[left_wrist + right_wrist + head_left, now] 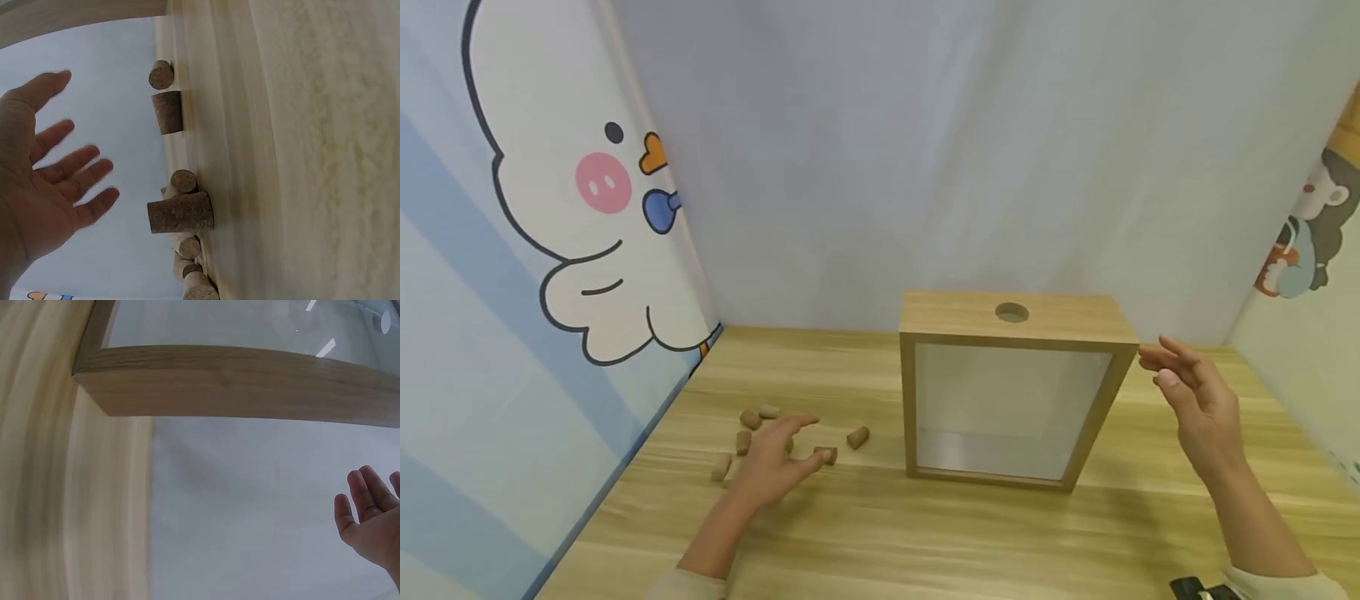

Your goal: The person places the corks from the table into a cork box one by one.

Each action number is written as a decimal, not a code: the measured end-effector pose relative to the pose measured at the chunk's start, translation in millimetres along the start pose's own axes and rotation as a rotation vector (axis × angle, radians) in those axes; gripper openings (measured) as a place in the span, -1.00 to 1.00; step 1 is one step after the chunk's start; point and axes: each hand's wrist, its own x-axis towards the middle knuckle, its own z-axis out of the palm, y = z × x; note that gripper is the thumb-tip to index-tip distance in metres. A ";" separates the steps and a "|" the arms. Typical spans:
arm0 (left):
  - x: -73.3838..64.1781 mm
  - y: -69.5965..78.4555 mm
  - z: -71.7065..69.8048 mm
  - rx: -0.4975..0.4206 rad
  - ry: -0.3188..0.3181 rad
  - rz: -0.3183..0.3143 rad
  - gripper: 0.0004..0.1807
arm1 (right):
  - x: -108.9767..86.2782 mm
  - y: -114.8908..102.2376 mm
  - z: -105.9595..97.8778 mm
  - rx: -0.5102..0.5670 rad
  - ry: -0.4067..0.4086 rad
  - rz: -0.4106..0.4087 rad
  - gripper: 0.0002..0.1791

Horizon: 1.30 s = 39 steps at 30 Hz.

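Wood-grain tabletop (970, 533) set in a corner; pale grey backdrop behind, cartoon-printed panels at both sides; white duck-like figure (572, 192) on the left panel, small character with a cup (1303, 242) on the right panel; no readable writing, brand or label in any view.

Count: one wooden frame box (1015, 392), standing upright near the middle of the table, clear front pane, one round hole (1012, 313) in its top face; interior looks vacant through the pane.

Count: corks (775, 437), loose on the table left of the box; about six visible from the head view, some partly hidden under the hand, so exact number uncertain; one cork (858, 437) lies apart from the cluster, nearer the box; left wrist view shows about seven, some upright, some on their sides.

Left hand (775, 462): palm down over the cork cluster, fingers spread apart and extended; wrist view shows nothing gripped; contact with the corks cannot be told.

Right hand (1195, 400): raised off the table just beside the box's right upper corner, fingers straight and loosely together, holding nothing, not touching the box.
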 end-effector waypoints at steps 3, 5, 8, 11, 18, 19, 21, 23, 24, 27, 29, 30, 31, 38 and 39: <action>5.8 -4.6 2.7 -0.027 -0.077 -0.006 -0.40 | 12.0 -2.3 10.6 0.199 0.013 -0.070 -0.54; 8.7 -8.1 3.4 -0.045 -0.133 -0.011 -0.39 | 20.3 -4.8 18.0 0.288 0.015 -0.114 -0.54; 13.5 -13.7 3.0 -0.094 -0.215 -0.019 -0.36 | 31.1 -10.0 28.6 0.342 0.027 -0.147 -0.53; 18.5 -18.7 2.1 -0.161 -0.284 -0.032 -0.33 | 39.8 -14.9 37.1 0.375 0.024 -0.119 -0.52; 28.7 -25.7 -0.6 -0.308 -0.391 -0.128 -0.35 | 54.6 -16.4 50.6 0.351 -0.046 0.003 -0.51; 29.0 -26.7 -0.9 -0.324 -0.400 -0.142 -0.35 | 55.4 -15.9 51.9 0.345 -0.048 0.020 -0.52; 29.2 -29.1 -1.8 -0.351 -0.415 -0.166 -0.36 | 55.8 -15.5 55.1 0.344 -0.037 0.049 -0.53; 29.6 -31.8 -3.2 -0.362 -0.426 -0.184 -0.38 | 54.9 -15.1 58.5 0.344 0.000 0.069 -0.56; 30.2 -32.8 -4.0 -0.362 -0.434 -0.193 -0.38 | 54.2 -15.2 60.3 0.345 0.021 0.080 -0.58; 33.9 -34.8 -5.7 -0.344 -0.453 -0.206 -0.43 | 53.8 -13.4 65.8 0.346 0.084 0.084 -0.61; 36.1 -36.2 -4.6 -0.320 -0.465 -0.184 -0.47 | 53.5 -12.7 68.7 0.352 0.110 0.081 -0.62; 37.0 -36.9 -3.3 -0.307 -0.469 -0.167 -0.49 | 53.2 -12.2 69.4 0.357 0.117 0.079 -0.62; 38.0 -37.5 -2.0 -0.298 -0.471 -0.146 -0.51 | 52.9 -11.8 69.8 0.361 0.121 0.078 -0.62; 43.2 -36.0 6.6 -0.241 -0.469 -0.104 -0.62 | 51.2 -9.6 68.3 0.390 0.106 0.058 -0.61; 43.7 -35.1 7.3 -0.230 -0.468 -0.109 -0.64 | 51.2 -9.3 68.2 0.392 0.103 0.052 -0.61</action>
